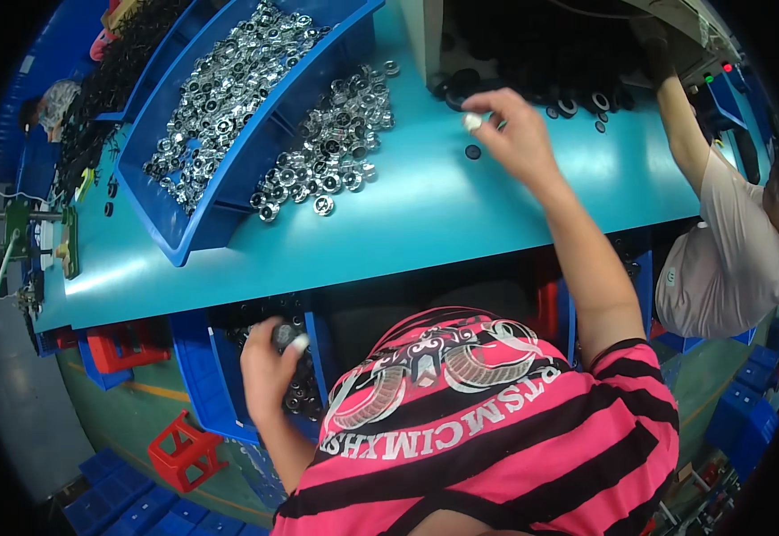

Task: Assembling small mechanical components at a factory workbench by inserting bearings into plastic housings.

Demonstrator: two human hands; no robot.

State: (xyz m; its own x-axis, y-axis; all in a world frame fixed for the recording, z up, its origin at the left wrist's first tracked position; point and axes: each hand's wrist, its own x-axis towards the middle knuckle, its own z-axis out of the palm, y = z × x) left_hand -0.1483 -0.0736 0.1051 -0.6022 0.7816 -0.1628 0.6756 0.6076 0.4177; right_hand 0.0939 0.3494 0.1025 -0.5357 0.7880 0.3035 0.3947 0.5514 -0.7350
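Observation:
My left hand (267, 371) is low, over a blue bin (320, 366) below the table edge. Its fingers and thumb close round a small, dark, glossy round piece (284, 336); a white cover shows on the thumb tip. In that bin lie several black round parts (302, 393). My right hand (516, 138) is above the turquoise table (425, 196), index finger and white-covered thumb apart, with nothing visible between them. Its fingertips come close to black rings (462, 82); whether they touch cannot be made out. A small black disc (472, 152) lies just below that hand.
A blue tray (175, 234) of shiny clear-and-black wheel-like pieces (229, 98) stands at the left, with more loose pieces (340, 134) beside it. At the far right a co-worker's arm (686, 134) reaches toward dark rings under a pale housing (432, 40). A red stool (186, 451) is on the floor.

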